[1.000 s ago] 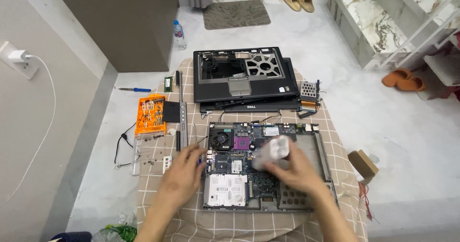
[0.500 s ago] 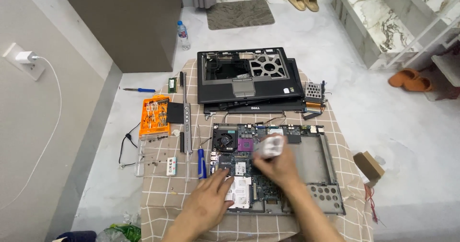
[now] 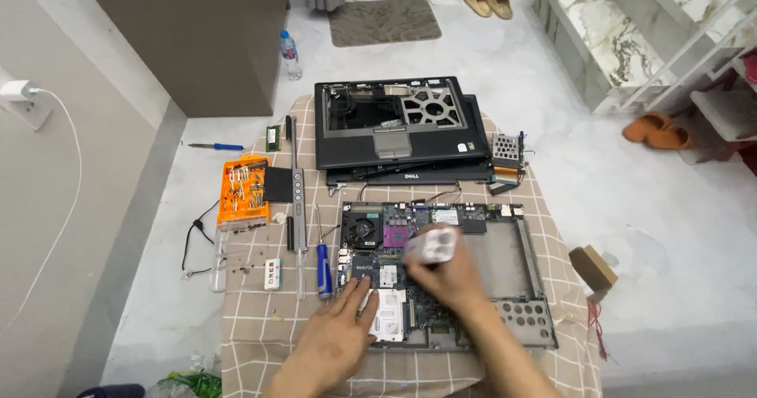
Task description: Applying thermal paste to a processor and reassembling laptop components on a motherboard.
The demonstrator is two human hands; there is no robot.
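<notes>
Left hand (image 3: 335,339) flat, open on laptop base (image 3: 505,268) | right hand (image 3: 445,276) grips white tool (image 3: 434,244) over motherboard (image 3: 394,236)

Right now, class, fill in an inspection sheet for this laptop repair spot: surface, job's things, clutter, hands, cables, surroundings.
Surface: checked cloth on pale floor.
Job's things: opened laptop base showing its circuit board; white cylinder.
Clutter: blue-handled screwdriver, orange bit case, palmrest and lid stack.
Hands: left hand flat on the board; right hand gripping the cylinder.
Cables: white charger lead from the wall.
Surroundings: water bottle, sandals.
</notes>
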